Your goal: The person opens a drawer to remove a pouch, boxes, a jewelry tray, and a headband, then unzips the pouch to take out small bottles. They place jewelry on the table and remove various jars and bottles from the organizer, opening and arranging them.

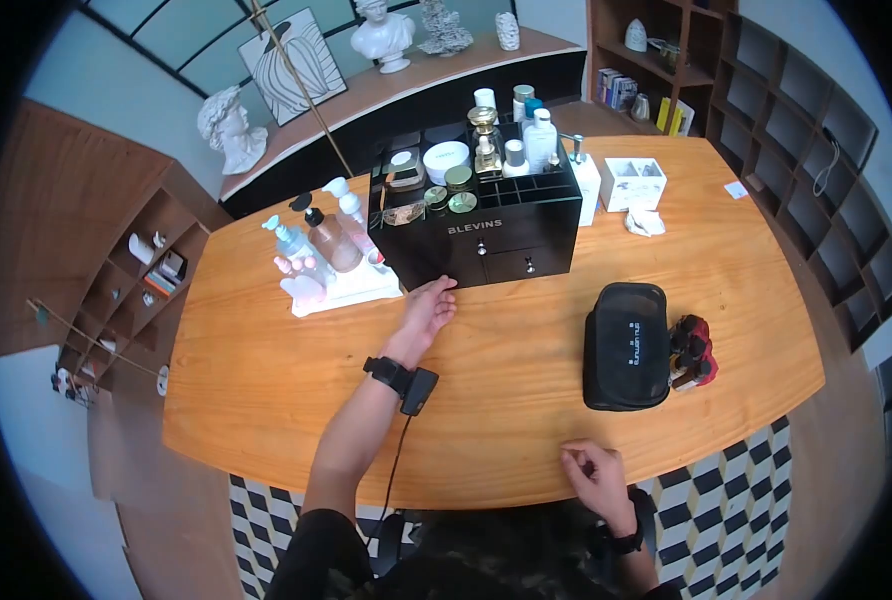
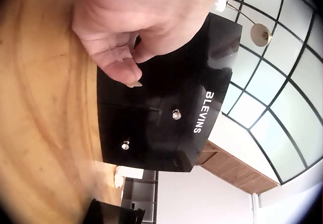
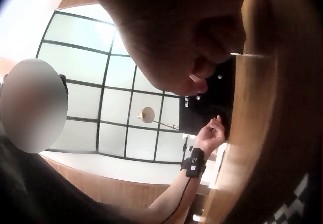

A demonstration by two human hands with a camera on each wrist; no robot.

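Observation:
My left hand lies on the wooden table, fingertips close to the lower left corner of a black cosmetics organizer marked BLEVINS. In the left wrist view the left hand has loosely bent fingers and holds nothing. The organizer shows two drawers with small metal knobs. Bottles and jars fill its top. My right hand rests at the table's front edge, loosely curled and empty. In the right wrist view the right hand fills the top.
A white tray with pump bottles stands left of the organizer. A black zip pouch lies at the right front, small dark red bottles beside it. A white box and crumpled tissue sit back right.

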